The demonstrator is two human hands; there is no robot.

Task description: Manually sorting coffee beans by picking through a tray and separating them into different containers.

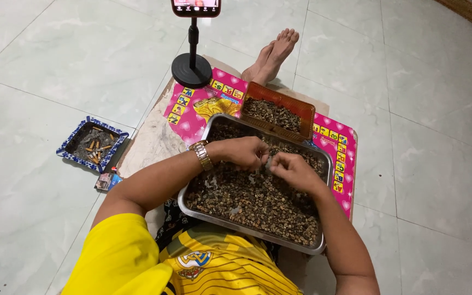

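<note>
We are sorting small brown seeds (258,199) in the steel tray (323,248) on our lap. Left hand (244,152) and right hand (290,168), both pinched shut, work one seed together; next, careful fingertip pressure. Orange basket (304,109) at twelve o'clock.

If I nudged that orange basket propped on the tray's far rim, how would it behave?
The orange basket looks like thin plastic, so probably light and a little flexible. It leans on the metal tray rim, so a push may tip or slide it. Its small dark seeds would likely spill and scatter.
</note>
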